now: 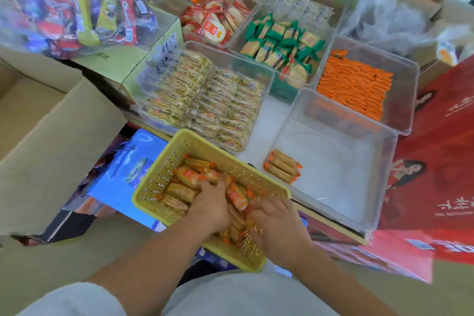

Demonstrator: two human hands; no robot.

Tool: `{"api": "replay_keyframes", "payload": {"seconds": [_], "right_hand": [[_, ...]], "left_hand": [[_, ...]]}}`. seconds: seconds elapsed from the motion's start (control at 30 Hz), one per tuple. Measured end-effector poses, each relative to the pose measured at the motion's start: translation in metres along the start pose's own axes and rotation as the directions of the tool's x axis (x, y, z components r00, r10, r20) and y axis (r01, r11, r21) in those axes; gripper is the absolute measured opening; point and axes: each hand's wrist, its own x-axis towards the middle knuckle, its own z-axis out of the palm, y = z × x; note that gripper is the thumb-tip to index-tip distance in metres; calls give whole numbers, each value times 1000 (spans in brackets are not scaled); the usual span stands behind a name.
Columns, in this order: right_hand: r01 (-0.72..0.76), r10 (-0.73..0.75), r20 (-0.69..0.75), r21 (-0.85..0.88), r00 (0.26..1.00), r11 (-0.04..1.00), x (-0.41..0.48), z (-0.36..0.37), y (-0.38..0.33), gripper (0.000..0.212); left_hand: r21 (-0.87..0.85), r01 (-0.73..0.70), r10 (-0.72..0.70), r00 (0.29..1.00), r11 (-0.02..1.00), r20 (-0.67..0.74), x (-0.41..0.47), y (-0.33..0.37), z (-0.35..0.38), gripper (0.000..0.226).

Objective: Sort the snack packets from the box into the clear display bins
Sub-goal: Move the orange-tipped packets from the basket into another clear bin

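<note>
Left hand (210, 209) and right hand (275, 222) are sunk among snack packets (184, 176) in the yellow basket (205, 140).
Fingertips are buried; neither grip can be told. Clear bin (341, 167) is set beside it on white shelf (272, 120).

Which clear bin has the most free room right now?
The near-right bin, just right of the yellow basket: it holds only one small stack of packets in its near-left corner, while the others hold far more.
</note>
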Motion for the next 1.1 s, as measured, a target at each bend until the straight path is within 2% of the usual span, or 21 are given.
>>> {"api": "replay_keyframes", "payload": {"seconds": [0.17,0.23,0.3,0.4,0.5,0.73,0.77,0.8,0.9,1.0,1.1], "right_hand": [[-70,74,41,-83,996,994,7,-2,-12,50],[-77,88,92,-118,992,990,13,-7,-15,50],[-70,95,151,-164,984,984,20,-13,-19,48],[-45,107,249,-241,963,969,34,-22,-22,46],[-27,117,314,-278,942,960,46,-27,-24,37],[4,137,368,-357,920,934,62,-27,-29,20],[-10,144,377,-336,915,942,63,-30,-30,12],[-39,153,377,-294,914,955,64,-34,-30,13],[-114,134,309,-81,942,990,70,-45,-29,37],[-113,76,181,205,980,972,81,-48,-37,43],[-96,34,201,306,979,947,101,-42,-50,45]], "left_hand": [[-113,-123,120,992,986,-29,-2,-13,-14,97],[-171,-144,139,989,975,-42,-8,-16,-25,96],[-305,-174,161,985,936,-68,-16,-21,-39,100],[-515,-230,189,973,826,-131,-34,-37,-64,97],[-700,-244,152,970,671,-192,-52,-63,-85,89],[-906,-247,66,969,344,-239,-67,-117,-89,79],[-911,-251,69,968,327,-241,-66,-120,-86,79],[-911,-254,75,967,325,-243,-65,-122,-84,80],[-903,-261,80,965,341,-249,-61,-124,-80,82],[-903,-270,91,963,335,-254,-57,-126,-83,81],[-894,-283,120,959,348,-256,-55,-127,-85,84]]}}
